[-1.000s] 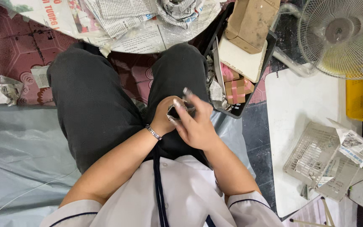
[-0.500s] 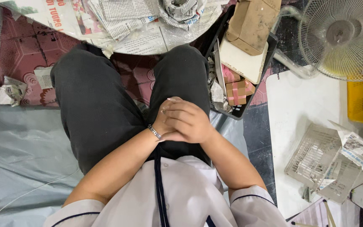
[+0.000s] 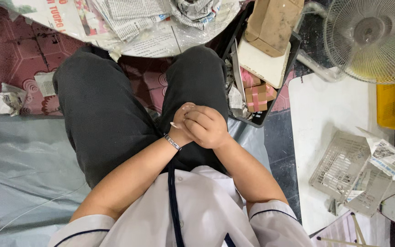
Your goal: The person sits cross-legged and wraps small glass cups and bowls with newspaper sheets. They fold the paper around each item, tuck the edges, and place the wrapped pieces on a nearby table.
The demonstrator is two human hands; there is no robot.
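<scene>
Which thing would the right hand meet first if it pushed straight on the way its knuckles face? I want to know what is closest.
The left hand, already clasped under the right hand.

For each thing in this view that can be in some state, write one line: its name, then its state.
right hand: closed, wrapped over the left hand on the lap
left hand: mostly covered; whether it holds anything cannot be told
bracelet: on the left wrist
fan: lying face-up; running or not cannot be told
newspaper: crumpled, spread out
grey basket: lying tilted, crumpled paper on it
cardboard box: closed, lying on a white slab
</scene>
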